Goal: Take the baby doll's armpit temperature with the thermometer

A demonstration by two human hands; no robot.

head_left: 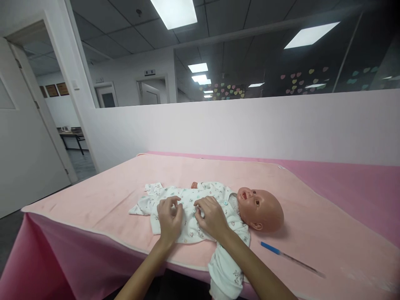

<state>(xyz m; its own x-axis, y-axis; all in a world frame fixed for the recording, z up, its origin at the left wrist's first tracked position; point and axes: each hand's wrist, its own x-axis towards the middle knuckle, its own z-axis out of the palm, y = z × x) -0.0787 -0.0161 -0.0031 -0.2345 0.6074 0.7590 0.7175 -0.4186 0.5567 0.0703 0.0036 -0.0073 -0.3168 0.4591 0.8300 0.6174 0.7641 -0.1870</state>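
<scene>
A baby doll (261,210) lies on its back, head to the right, dressed in a white patterned baby shirt (189,231) and matching trousers (143,206). Over the shirt's lower front is my left hand (170,216); its fingers are curved, with a gap between thumb and forefinger and nothing seen in it. My right hand (212,214) rests on the chest side, thumb and fingertips drawn together at the shirt's front edge by a fastener. One snap (225,203) shows near the collar. The near sleeve (226,271) hangs over the table edge, partly behind my right forearm.
A pink-peach blanket (109,200) covers the table, with a darker pink cloth (350,187) beneath. A pen-like stick with a blue end (270,248) lies right of the doll. Behind stands a white half-wall (250,129) with glass above; a door (28,133) is at left.
</scene>
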